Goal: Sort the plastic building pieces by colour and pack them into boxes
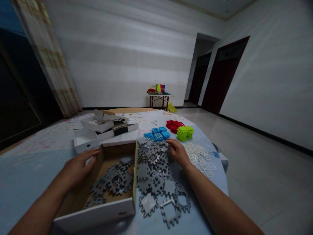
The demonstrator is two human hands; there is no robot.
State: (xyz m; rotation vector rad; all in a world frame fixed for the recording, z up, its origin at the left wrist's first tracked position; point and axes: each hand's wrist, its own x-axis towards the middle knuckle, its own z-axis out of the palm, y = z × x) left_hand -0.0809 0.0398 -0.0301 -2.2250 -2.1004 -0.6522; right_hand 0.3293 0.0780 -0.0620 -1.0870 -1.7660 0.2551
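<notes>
A cardboard box (94, 213) with white outer walls and a brown inside stands in front of me, partly filled with grey interlocking plastic pieces. My left hand (77, 166) grips the box's left wall, its thumb on the inner side. Beside the box, a spread pile of grey notched pieces (149, 202) lies on the table; some are solid squares, others have window-like openings. At the pile's far right edge is my right hand (179, 152), fingers bent and slightly apart, holding no piece that I can see. Its fingertips are close to the grey pieces.
Behind the pile sit blue pieces (157, 133), red pieces (174, 126) and lime-green pieces (185, 133). White frame pieces (200, 158) lie right of my right hand. Open white boxes (85, 139) stand at the back left. The round table's edge (223, 182) curves along the right.
</notes>
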